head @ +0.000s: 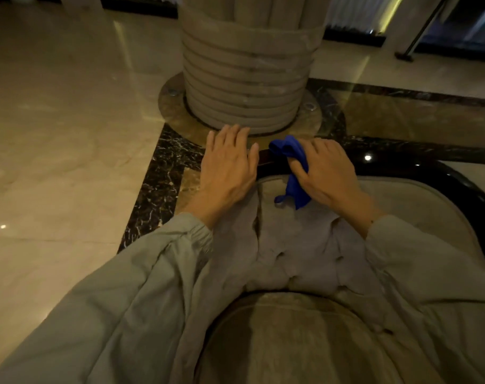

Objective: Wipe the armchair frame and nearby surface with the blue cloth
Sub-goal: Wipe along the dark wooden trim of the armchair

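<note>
This looks like a hotel lobby or a similar grand public hall rather than a home. A polished cream marble floor [56, 134] mirrors the ceiling lights and carries dark veined inlay bands [158, 184], and a thick ribbed stone column [247, 79] rises from a round base plate set into it. Near the lower edge stands a tufted upholstered armchair [291, 259] with a glossy black frame [457, 187], and lit glass panels [360, 12] line the far wall.

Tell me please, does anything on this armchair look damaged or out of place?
Nothing stands out. The right hand holds the blue cloth on the dark frame; the left hand rests flat beside it.
</note>
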